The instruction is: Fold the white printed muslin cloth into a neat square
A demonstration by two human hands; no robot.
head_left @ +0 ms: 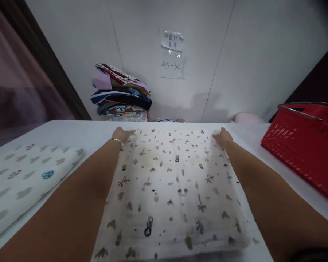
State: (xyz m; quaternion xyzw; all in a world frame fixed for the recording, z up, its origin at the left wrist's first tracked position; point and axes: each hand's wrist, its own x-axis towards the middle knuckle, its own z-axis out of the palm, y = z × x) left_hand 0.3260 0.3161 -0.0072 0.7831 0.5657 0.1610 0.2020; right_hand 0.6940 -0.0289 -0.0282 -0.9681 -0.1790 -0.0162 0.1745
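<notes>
A white cloth (pixel 164 178) printed with small leaves, flowers and sprigs lies spread over the white table in front of me. Both my arms reach forward along its sides. My left hand (pixel 122 134), with a bracelet at the wrist, grips the far left corner, thumb on top of the fabric. At the far right corner, my right hand (pixel 223 138) pinches the edge in the same way. The fingers beneath the cloth are hidden. Faint creases run across the cloth, and its near edge lies in shadow.
A folded white cloth with grey cloud shapes (pixel 30 174) lies on the table (pixel 68 133) at left. A red plastic basket (pixel 303 145) stands at right. Folded fabrics are stacked in a pile (pixel 121 92) beyond the far edge, before a wall with paper notes (pixel 172 65).
</notes>
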